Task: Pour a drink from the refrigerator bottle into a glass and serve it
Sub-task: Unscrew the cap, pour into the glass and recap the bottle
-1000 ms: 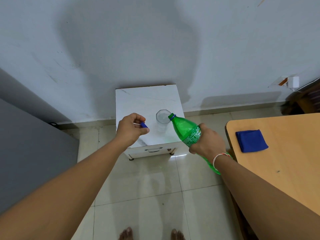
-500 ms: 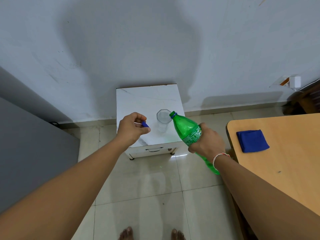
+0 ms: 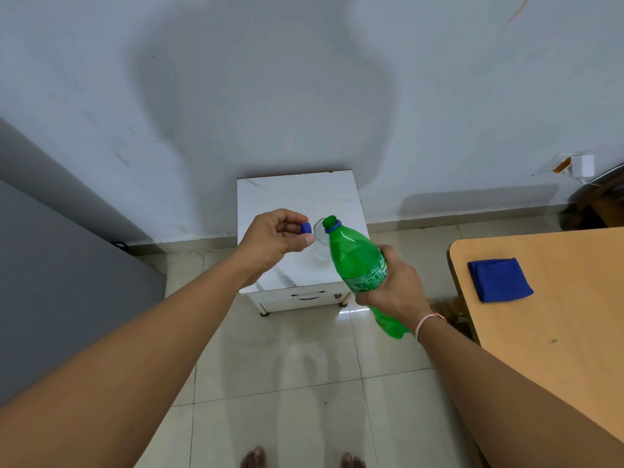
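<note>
Since half a second ago, the left hand (image 3: pixel 273 239) has lifted and turned so that the blue bottle cap (image 3: pixel 305 228) pinched between its thumb and fingers now sits just beside the open mouth of the green plastic bottle (image 3: pixel 356 265), where before the hand hung lower over the near part of the white marble-top cabinet (image 3: pixel 270 197). Over the same interval the bottle has risen and its neck has come further left, so it now covers much of the clear glass (image 3: pixel 318 231) instead of pointing at its rim from the right. At present the right hand (image 3: pixel 393 287) grips the bottle around its labelled middle, fingers wrapped round it, with the bottle tilted so the uncapped neck and its blue ring point up and away over the cabinet top while the base hangs below the wrist, which wears a thread band (image 3: pixel 427 320). Only the left edge of the glass shows, standing on the cabinet top behind the bottle's neck; whether it holds any drink cannot be told. Right of the cabinet, well apart from it, a wooden table (image 3: pixel 557 332) carries a folded blue cloth (image 3: pixel 499 280). Bare toes (image 3: pixel 255 459) show on the tiled floor (image 3: pixel 287 366) nearer the camera than the cabinet, and a grey panel (image 3: pixel 50 265) stands to the cabinet's left.
</note>
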